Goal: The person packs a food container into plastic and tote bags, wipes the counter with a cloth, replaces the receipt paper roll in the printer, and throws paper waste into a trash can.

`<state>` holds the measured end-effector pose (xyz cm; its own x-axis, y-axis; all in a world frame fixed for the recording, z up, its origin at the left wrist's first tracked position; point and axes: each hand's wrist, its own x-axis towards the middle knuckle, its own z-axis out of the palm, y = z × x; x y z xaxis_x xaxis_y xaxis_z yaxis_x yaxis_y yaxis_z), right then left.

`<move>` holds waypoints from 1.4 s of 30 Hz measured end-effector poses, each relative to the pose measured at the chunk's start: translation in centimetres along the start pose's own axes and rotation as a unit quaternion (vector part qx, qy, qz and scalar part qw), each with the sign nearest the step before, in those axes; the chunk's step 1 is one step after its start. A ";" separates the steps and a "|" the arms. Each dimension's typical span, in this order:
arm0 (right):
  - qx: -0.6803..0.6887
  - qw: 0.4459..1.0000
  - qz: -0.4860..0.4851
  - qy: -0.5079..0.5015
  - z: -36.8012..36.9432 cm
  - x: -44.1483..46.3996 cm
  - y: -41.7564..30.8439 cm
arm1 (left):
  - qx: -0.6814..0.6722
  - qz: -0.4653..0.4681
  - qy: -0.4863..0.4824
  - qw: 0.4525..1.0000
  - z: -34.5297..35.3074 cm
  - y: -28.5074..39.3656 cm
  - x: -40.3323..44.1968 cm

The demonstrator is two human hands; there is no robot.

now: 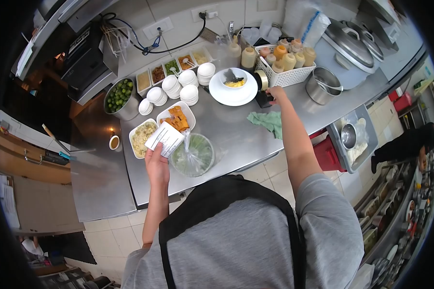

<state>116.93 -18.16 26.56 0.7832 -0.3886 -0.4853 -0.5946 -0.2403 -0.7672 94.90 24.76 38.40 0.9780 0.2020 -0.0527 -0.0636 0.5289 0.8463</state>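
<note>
My left hand (156,166) holds a white printed paper slip (165,138) between thumb and fingers. The slip overlaps a white tray of orange-brown food pieces (177,118) and a knotted clear plastic bag of something green (194,156). Left of it stands a white tray of rice (142,138). Over at the right, my right hand (276,95) is closed at the edge of a black tape dispenser (264,99) with a yellowish roll; the fingertips are small and partly hidden. A white plate (217,96) beside it carries a bowl of yellow food (236,84).
Stacked white small cups (171,84) stand before several food containers (157,73). A pot of green limes (120,98) is at left. Right are a basket of sauce bottles (288,62), a metal pot (324,86) and a green cloth (267,123). A grey bin (366,139) sits below.
</note>
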 end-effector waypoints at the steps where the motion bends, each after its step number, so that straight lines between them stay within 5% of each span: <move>1: 0.053 0.998 0.022 -0.014 0.1 -0.4 -0.1 | -0.005 0.001 -0.006 1.000 0.1 0.1 0.0; 5: 0.234 0.972 0.005 -0.036 -0.9 -4.5 0.9 | -0.005 0.017 0.005 1.000 -0.5 0.5 -0.2; 7: 0.406 0.901 -0.113 -0.102 -1.3 -5.2 4.0 | -0.006 0.029 0.017 0.999 -1.3 0.8 -0.1; 10: 0.486 0.856 -0.124 -0.125 -0.5 -5.7 7.6 | -0.020 0.030 0.022 0.999 -1.8 1.1 0.3; 17: 0.359 0.925 -0.031 -0.121 0.6 -4.8 7.0 | -0.013 0.009 0.009 1.000 0.1 0.9 1.1; 19: 0.198 0.971 -0.043 -0.127 0.7 -5.0 6.0 | -0.010 0.005 -0.002 1.000 0.3 0.4 1.1; 26: 0.012 0.992 -0.121 -0.029 2.1 -8.1 6.0 | -0.002 -0.041 -0.023 0.999 0.9 -0.9 -0.3; 31: 0.279 0.915 -0.235 -0.170 5.0 -20.0 -1.3 | 0.060 -0.069 -0.046 0.995 3.2 -2.1 -0.9; 35: 0.238 0.898 -0.276 -0.248 9.8 -27.8 -3.9 | 0.073 -0.080 -0.090 0.990 4.7 -3.4 -1.0; 39: 0.195 0.895 -0.321 -0.240 12.1 -29.6 -4.3 | 0.084 -0.122 -0.107 0.983 4.8 -3.1 -1.6; 42: 0.035 0.847 -0.529 -0.042 12.3 -29.0 -3.2 | 0.087 -0.156 -0.129 0.975 3.4 -2.8 -2.2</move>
<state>98.33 4.83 37.89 0.8824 0.0771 0.4642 0.4589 -0.3591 -0.8127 93.64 20.07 37.98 0.9633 -0.1718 -0.2062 0.2578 0.3792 0.8887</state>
